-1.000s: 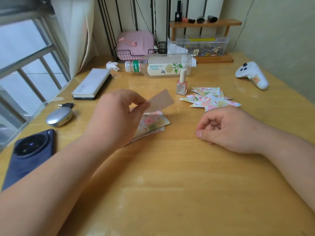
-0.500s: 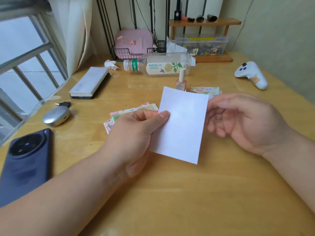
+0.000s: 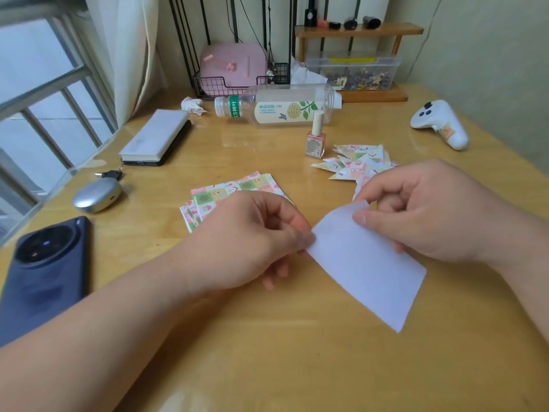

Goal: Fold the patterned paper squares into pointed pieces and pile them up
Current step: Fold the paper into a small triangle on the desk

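One paper square (image 3: pixel 368 269) hangs over the table's middle with its plain white back facing me, tilted with a corner pointing down to the right. My left hand (image 3: pixel 252 242) pinches its left corner. My right hand (image 3: pixel 421 209) pinches its top corner between thumb and forefinger. Behind my left hand lies the stack of unfolded patterned squares (image 3: pixel 228 191), partly hidden by my knuckles. The pile of folded pointed pieces (image 3: pixel 356 162) sits farther back to the right, its near edge covered by my right hand.
A nail polish bottle (image 3: pixel 315 141) stands beside the folded pile, with a plastic bottle (image 3: pixel 276 107) lying behind it. A white controller (image 3: pixel 439 123) rests at the right. A phone (image 3: pixel 44 272), an earbud case (image 3: pixel 96 194) and a power bank (image 3: pixel 157 138) lie along the left.
My left hand lifted a sheet off the stack and brought it toward me. My right hand rose from the table and gripped its top corner. The sheet has turned onto a diagonal and shifted right.
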Available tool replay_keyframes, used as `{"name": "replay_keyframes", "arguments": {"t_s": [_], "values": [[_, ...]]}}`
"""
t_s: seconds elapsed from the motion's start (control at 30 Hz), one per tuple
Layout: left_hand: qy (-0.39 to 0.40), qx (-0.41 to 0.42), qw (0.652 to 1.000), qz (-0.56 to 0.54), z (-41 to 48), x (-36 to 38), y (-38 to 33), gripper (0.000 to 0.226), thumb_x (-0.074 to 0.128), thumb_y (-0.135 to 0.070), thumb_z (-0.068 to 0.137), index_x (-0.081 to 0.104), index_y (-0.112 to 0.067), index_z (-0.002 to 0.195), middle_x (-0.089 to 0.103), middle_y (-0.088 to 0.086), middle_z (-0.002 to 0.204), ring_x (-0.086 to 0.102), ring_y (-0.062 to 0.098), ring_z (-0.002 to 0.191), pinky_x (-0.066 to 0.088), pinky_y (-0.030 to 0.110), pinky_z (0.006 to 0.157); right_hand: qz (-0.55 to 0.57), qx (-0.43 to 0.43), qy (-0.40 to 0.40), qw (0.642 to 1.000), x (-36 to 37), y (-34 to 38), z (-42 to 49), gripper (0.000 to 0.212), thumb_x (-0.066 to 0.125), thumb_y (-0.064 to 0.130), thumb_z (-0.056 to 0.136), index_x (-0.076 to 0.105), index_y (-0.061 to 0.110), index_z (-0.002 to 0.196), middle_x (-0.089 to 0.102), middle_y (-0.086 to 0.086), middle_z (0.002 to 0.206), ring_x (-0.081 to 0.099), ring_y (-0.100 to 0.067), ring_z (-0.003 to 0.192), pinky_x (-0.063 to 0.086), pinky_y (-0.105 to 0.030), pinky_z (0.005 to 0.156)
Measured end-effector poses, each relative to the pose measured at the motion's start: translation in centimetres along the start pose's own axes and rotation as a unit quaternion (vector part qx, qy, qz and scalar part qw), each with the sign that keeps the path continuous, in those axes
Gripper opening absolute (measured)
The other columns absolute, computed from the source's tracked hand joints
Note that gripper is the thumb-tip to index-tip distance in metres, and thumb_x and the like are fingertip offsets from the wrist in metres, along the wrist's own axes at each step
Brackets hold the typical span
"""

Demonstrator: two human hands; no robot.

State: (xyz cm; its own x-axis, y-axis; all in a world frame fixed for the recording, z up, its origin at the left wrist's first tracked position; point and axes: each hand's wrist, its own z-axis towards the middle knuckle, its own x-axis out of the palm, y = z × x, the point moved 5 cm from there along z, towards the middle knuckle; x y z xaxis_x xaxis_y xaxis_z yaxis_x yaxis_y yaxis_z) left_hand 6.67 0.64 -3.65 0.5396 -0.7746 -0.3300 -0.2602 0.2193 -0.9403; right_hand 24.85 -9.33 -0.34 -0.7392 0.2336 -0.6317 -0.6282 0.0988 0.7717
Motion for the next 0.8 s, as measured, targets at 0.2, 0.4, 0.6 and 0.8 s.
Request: {"name": "replay_keyframes", "arguments": {"t_s": [0.2, 0.4, 0.6, 0.8], "values": [[-0.025, 0.007, 0.996, 0.086, -0.3, 0.4, -0.4, 0.011, 0.075, -0.012, 0.088, 0.068, -0.015, 0.080, 0.063, -0.004, 0.052, 0.059, 0.018, 0.042, 0.048, 0.028, 0.042, 0.058, 0.003, 0.018, 0.998, 1.6, 0.8, -0.1, 0.012, 0.069, 0.002, 0.088, 0.073, 0.014, 0.086, 0.075, -0.006, 0.068, 0.064, -0.024, 0.052, 0.051, -0.033, 0.049], [-0.064, 0.064, 0.957, 0.276, -0.8, 0.4, -1.3, 0.014, 0.072, -0.021, 0.084, 0.064, -0.027, 0.074, 0.057, -0.032, 0.059, 0.053, -0.002, 0.052, 0.036, 0.010, 0.048, 0.313, 0.149, 0.049, 0.937, 2.9, -1.0, 0.5, 0.025, 0.076, 0.013, 0.069, 0.068, -0.006, 0.083, 0.072, -0.025, 0.079, 0.065, -0.030, 0.060, 0.044, -0.027, 0.038], [0.001, 0.055, 0.956, 0.288, -0.9, 0.7, -0.6, 0.020, 0.077, -0.036, 0.081, 0.059, -0.028, 0.080, 0.061, -0.026, 0.069, 0.055, 0.000, 0.058, 0.037, 0.013, 0.049, 0.255, 0.164, 0.029, 0.953, 3.7, -1.8, 0.6, 0.009, 0.072, -0.009, 0.079, 0.067, -0.001, 0.080, 0.062, -0.014, 0.063, 0.058, -0.016, 0.052, 0.045, -0.023, 0.041], [0.048, 0.046, 0.989, 0.133, -0.2, 0.5, -0.3, 0.033, 0.083, -0.045, 0.077, 0.060, -0.024, 0.089, 0.066, -0.015, 0.066, 0.051, 0.007, 0.053, 0.039, 0.022, 0.055, 0.224, 0.108, 0.049, 0.967, 3.7, -0.8, 0.4, 0.016, 0.074, -0.009, 0.077, 0.066, 0.002, 0.087, 0.064, -0.018, 0.067, 0.049, -0.016, 0.043, 0.036, -0.021, 0.038]]}}
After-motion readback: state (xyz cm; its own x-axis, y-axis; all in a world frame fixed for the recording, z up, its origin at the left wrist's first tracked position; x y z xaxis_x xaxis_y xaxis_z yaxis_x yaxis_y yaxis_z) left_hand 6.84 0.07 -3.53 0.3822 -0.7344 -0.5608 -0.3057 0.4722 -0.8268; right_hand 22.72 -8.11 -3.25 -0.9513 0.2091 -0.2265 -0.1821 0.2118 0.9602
